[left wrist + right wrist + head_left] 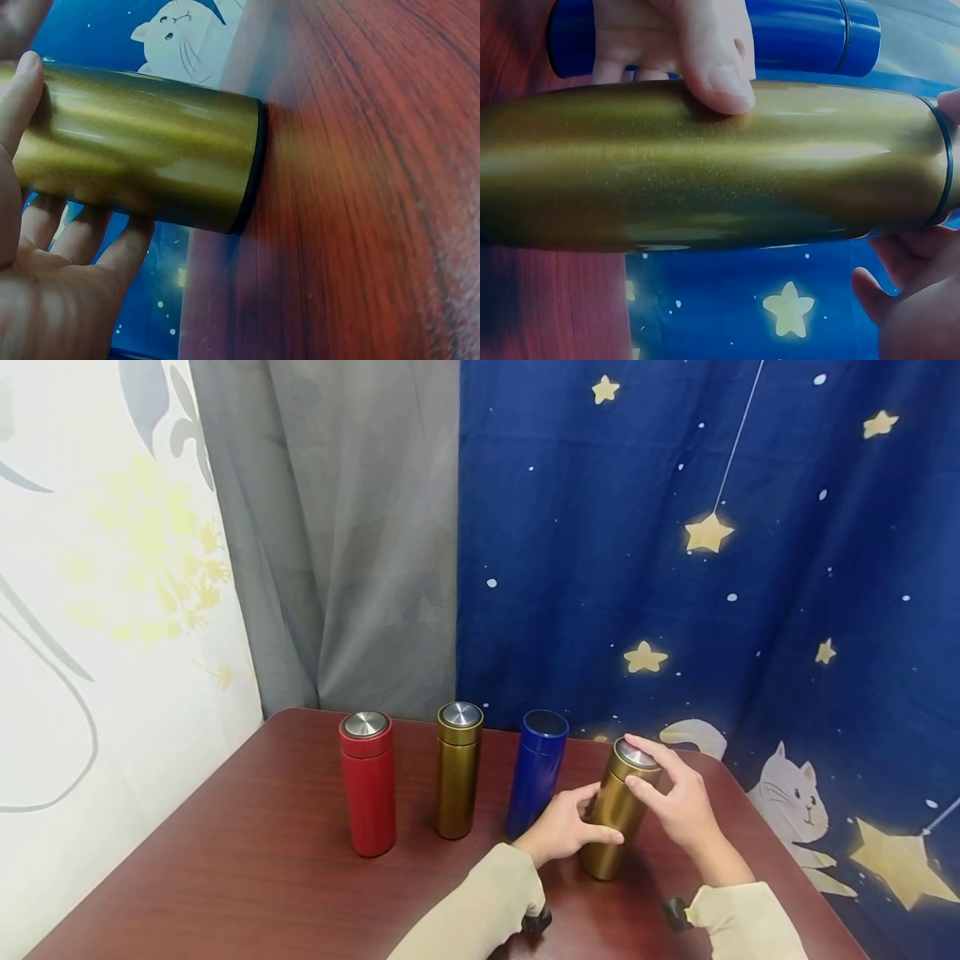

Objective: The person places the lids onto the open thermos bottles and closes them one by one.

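Note:
At the right of the head view, a gold thermos bottle (619, 808) with a silver-topped lid leans slightly. My left hand (558, 832) holds its body from the left, with the thumb across the front and the fingers behind. Around the lid are the fingers and thumb of my right hand (681, 800). The left wrist view shows the dark base of this bottle (172, 150) at the tabletop; whether it fully touches I cannot tell. Just behind my left hand stands a blue thermos bottle (536, 777) with a dark lid top.
Another gold thermos (456, 785) and a red thermos (369, 802) stand upright farther left on the reddish-brown table (247, 843). Behind the table hang a grey curtain (375, 543) and a blue star-patterned curtain (570, 543). A white patterned curtain (112, 710) hangs at left.

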Demonstrator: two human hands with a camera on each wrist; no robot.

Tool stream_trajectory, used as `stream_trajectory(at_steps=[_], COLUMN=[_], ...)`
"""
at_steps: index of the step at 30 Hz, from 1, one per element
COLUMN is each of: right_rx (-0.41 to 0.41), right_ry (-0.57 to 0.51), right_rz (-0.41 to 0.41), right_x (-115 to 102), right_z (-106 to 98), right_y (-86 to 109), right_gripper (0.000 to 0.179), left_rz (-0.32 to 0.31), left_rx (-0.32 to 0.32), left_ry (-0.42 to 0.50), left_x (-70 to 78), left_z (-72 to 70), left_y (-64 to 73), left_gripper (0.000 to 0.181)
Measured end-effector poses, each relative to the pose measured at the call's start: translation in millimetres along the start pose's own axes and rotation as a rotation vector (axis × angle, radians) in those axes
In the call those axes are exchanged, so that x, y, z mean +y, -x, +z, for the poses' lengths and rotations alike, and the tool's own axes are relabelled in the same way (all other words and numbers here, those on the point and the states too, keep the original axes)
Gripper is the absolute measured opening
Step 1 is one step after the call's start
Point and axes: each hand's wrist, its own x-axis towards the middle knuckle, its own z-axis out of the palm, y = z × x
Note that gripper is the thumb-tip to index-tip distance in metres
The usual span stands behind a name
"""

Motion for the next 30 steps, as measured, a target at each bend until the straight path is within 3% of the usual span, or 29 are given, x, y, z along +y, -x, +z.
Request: stream_trajectory(at_steps=[11,18,25,30], right_rx=[0.149,0.264,0.361,0.463], right_ry=[0.083,0.100,0.173,0.237], right_rz=[0.002,-0.077,-0.023,-0.032], right_x=[-1.7,-5.5,-4.3,-5.8], right_z=[8.5,18.0,30.6,39.3], right_y=[0.4,-1.9,0.5,1.1], right_gripper=[0.053,0.053,0.055,0.057], left_rz=[0.011,-0.006,-0.031,-0.015], left_rx=[0.025,0.009,0.007,0.001], left_ry=[-0.029,-0.023,-0.036,-0.039], left_x=[-1.2,1.6,3.9,4.1], left_z=[2.0,-0.3,0.5,0.7], left_y=[-1.1,-1.1,0.4,1.3], left_gripper=[0.066,0.069,0.071,0.068])
